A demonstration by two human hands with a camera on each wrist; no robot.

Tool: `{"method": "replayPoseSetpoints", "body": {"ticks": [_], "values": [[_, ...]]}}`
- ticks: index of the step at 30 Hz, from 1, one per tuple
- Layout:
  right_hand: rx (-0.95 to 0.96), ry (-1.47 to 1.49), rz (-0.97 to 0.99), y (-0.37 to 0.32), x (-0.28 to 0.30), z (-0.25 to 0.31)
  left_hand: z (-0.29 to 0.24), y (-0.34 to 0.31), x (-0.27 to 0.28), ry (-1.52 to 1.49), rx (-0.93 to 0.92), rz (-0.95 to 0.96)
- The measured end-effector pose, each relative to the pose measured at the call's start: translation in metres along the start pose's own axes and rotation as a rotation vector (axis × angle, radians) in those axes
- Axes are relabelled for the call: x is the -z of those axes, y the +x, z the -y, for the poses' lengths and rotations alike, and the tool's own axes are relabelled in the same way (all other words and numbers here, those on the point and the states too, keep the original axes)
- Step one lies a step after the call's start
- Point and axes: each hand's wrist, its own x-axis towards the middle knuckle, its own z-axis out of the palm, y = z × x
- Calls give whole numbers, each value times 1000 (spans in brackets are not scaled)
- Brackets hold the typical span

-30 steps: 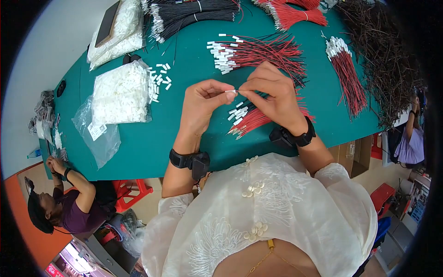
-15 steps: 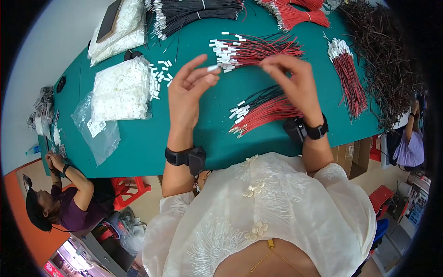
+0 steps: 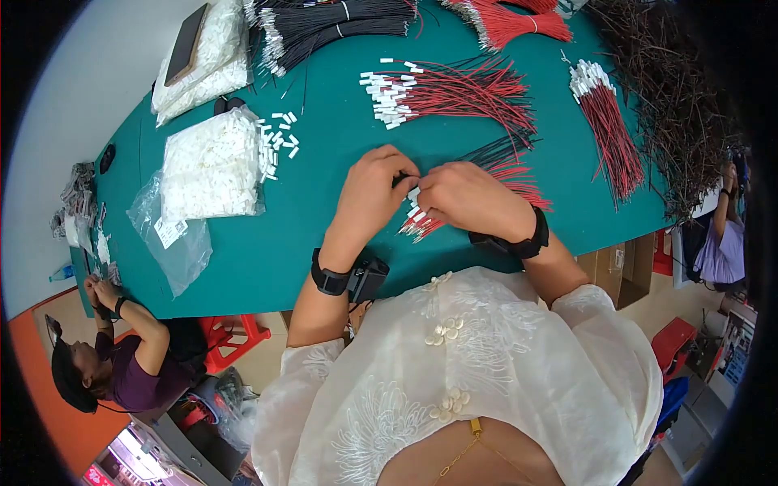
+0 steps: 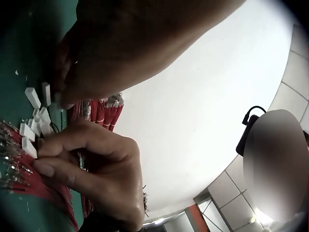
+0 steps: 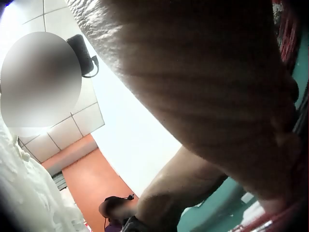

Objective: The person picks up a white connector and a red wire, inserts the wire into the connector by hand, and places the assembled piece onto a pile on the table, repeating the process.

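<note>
In the head view, my left hand and right hand meet low over a bundle of red and black wires. Seen from the left wrist, the right hand has thumb and index finger closed around the end of a small white plastic connector. More white connectors lie beside it, above red wires with bare metal tips. Bent fingers of the left hand come down close to the connectors, a pale bit at their tips; I cannot tell what they hold.
Farther off lies a larger bundle of red-black wires with white connectors, another to the right. Loose connectors spill from a clear bag at left. Black wires and red wires line the back.
Both hands first held a connector and wire together, then parted, the left with a white connector at its fingertips. Now they have come together again, lower, over the near wire bundle.
</note>
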Motion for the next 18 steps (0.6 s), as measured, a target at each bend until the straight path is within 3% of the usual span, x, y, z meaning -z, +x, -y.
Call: {"method": "replayPoseSetpoints", "body": {"ticks": [4, 7, 11, 14, 18], "values": [[68, -1, -35, 0, 6, -1, -2, 1, 5, -118, 148, -50], [118, 91, -115, 1, 14, -3, -3, 3, 12, -478, 331, -110], [75, 286, -162, -1, 19, -5, 1, 3, 21, -770, 331, -108], [2, 625, -166, -2, 31, 1, 0, 3, 26, -855, 361, -108], [-56, 573, -364, -6, 48, 12, -1, 2, 25, -1025, 391, -124]]}}
